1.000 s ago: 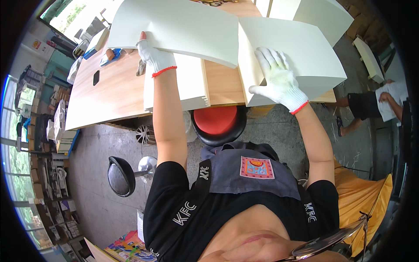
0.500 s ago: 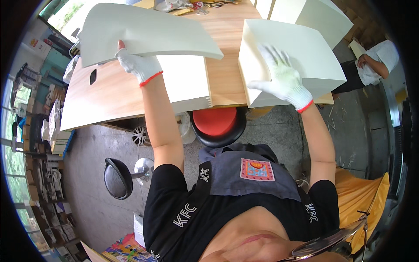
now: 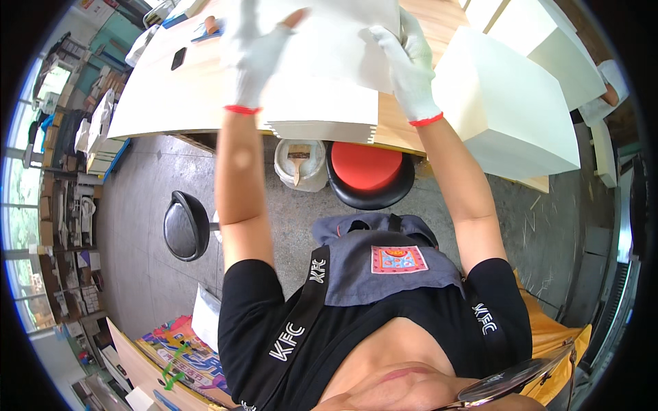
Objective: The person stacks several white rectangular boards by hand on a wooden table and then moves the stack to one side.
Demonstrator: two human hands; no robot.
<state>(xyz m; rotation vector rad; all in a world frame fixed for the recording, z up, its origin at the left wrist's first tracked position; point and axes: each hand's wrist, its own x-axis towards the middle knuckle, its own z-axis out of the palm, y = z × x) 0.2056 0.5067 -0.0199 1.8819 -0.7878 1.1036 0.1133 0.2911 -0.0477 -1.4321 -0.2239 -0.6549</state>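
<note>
I receive one head-mounted fisheye view, upright and unmirrored. It looks steeply down from close above the wearer's torso (image 3: pixel 343 325), which occupies the lower centre; the worktable (image 3: pixel 164 96) lies at the top.

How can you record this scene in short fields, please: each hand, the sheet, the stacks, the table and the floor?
Left hand: gloved, blurred, at the left part of the sheet; grip unclear
Right hand: gloved, at the sheet's right edge; grip unclear
Sheet: white, above the left stack
Stacks: left stack and right stack, both white
Table: wood-coloured, with phone at left
Floor: grey, with red stool and black stool
</note>
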